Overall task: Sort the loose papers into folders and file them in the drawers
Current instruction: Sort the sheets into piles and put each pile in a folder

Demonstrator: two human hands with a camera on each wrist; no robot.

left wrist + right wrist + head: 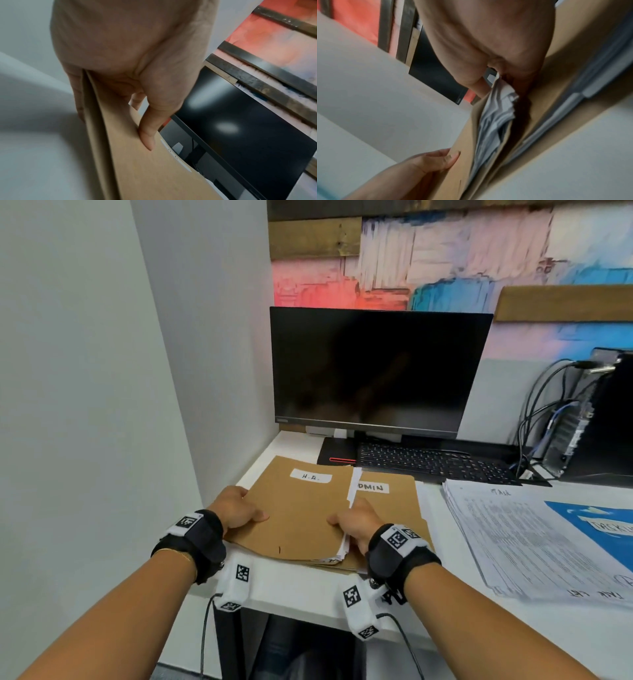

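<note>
Two brown folders (301,508) stacked at desk (308,587) corner, 9 o'clock of one paper pile (520,539); left hand (236,508) and right hand (356,523) each pinching top folder's edges.

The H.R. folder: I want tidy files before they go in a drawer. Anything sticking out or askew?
Yes. White papers poke unevenly past the right edge of the H.R. folder, where the right hand grips it. The left hand holds the other edge.

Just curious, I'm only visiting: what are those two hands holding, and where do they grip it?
The H.R. folder: left hand grips its left edge, right hand its right, open edge.
</note>
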